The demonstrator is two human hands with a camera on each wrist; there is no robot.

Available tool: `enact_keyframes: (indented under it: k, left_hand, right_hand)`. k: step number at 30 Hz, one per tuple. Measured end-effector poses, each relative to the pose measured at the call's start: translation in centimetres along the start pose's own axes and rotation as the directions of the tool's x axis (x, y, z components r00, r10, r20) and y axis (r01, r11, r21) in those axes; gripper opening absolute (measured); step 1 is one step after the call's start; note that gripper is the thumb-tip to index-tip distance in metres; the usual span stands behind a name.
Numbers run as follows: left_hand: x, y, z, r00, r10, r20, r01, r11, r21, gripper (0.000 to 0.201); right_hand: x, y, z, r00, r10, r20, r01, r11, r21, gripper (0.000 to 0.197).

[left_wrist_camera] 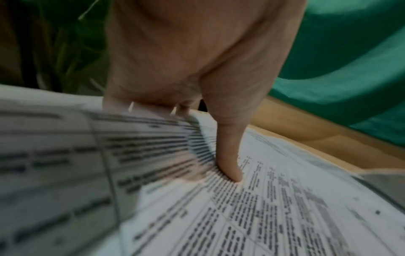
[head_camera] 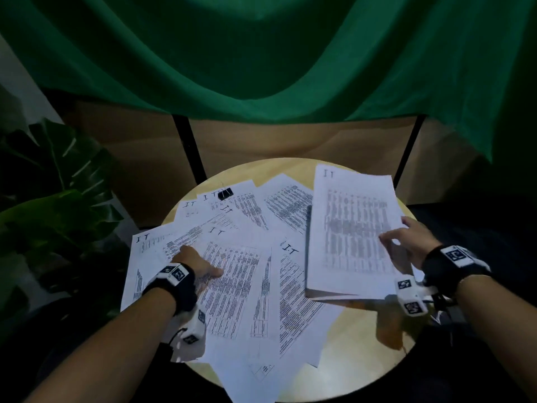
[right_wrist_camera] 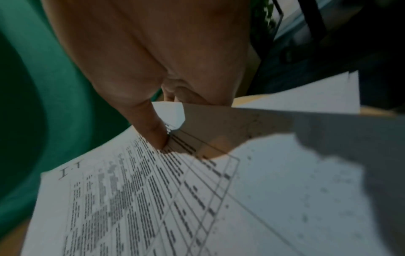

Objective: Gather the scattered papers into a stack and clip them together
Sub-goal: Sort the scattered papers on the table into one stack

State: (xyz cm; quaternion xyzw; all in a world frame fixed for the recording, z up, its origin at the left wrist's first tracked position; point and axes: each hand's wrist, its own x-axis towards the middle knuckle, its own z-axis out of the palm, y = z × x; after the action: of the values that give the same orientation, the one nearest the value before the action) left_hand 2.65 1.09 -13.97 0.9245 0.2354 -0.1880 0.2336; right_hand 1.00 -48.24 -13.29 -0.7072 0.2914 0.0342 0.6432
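Printed white papers (head_camera: 232, 286) lie scattered and overlapping on a round wooden table (head_camera: 363, 344). A black binder clip (head_camera: 225, 193) sits on the far sheets. My left hand (head_camera: 197, 260) is on the left papers. Its thumb (left_wrist_camera: 229, 161) presses on top of one sheet (left_wrist_camera: 153, 155), and its fingers are tucked under that sheet's curled edge. My right hand (head_camera: 398, 237) holds a small stack of sheets (head_camera: 348, 228) raised above the table's right side. The right thumb (right_wrist_camera: 153, 128) lies on top of the stack and the fingers are hidden beneath.
A green cloth (head_camera: 261, 53) hangs behind the table on black stand legs (head_camera: 189, 149). A leafy plant (head_camera: 58, 199) stands at the left. Several papers overhang the table's near and left edges. Bare wood shows at the near right.
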Motion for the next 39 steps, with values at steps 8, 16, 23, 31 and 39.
enact_keyframes:
  k: [8,16,23,31,39]
  left_hand:
    - [-1.0,0.5,-1.4,0.908,0.257,-0.33,-0.286,0.957,-0.042,0.02]
    - [-4.4,3.8,-4.4,0.839,0.366,-0.403,-0.517,0.766,-0.383,0.016]
    - [-8.0,8.6,-2.3,0.859,0.427,-0.282,-0.493,0.542,-0.681,0.027]
    - [-3.2,4.1,0.7,0.957,0.229,-0.179,-0.281,0.887,-0.366,0.042]
    - [-0.4,-1.6,1.4,0.997,-0.051,-0.051,0.054,0.996,0.064,0.128]
  right_hand:
    - [2.7,0.2,-2.2,0.988,-0.053,-0.146,-0.014,0.904,-0.427,0.054]
    - [1.0,-1.1,-1.0,0.948,-0.272,-0.166,0.089,0.727,-0.681,0.075]
    - [-6.9,-2.2,7.7,0.914,-0.179,0.365,0.201,0.979,-0.023,0.086]
    - [-9.6,3.4,14.1,0.946,-0.03,0.323,-0.056,0.966,0.253,0.094]
    - [-10.1,5.9,13.0,0.962,0.025,0.273,-0.07,0.985,0.156,0.035]
